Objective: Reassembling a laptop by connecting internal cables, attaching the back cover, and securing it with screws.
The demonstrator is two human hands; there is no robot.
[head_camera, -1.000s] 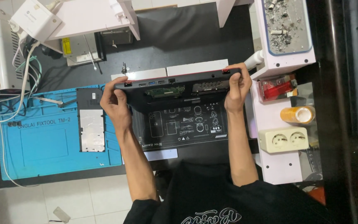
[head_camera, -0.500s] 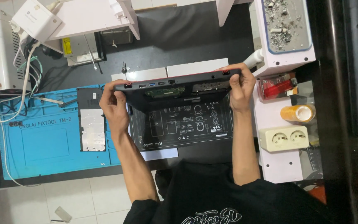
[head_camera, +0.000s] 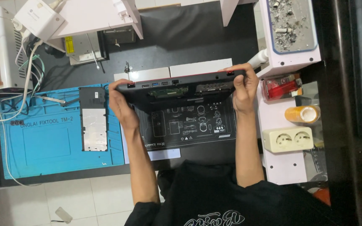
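My left hand (head_camera: 121, 104) is clamped on one end of the black laptop base (head_camera: 181, 88) and my right hand (head_camera: 243, 88) grips the other end, tilting it up on edge over the black printed mat (head_camera: 189, 127) on the bench (head_camera: 189, 37). A blue work mat (head_camera: 42, 138) with a metal plate (head_camera: 94, 125) lies to my left, and a cream double socket (head_camera: 289, 139) to my right.

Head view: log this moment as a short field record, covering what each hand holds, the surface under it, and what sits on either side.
Held item: dark laptop, raised on edge, port side facing the camera
Left hand: grips the laptop's left end
Right hand: grips the laptop's right end
Under it: black printed work mat
To the left: blue repair mat carrying a silver metal plate
To the right: cream double socket, roll of orange tape
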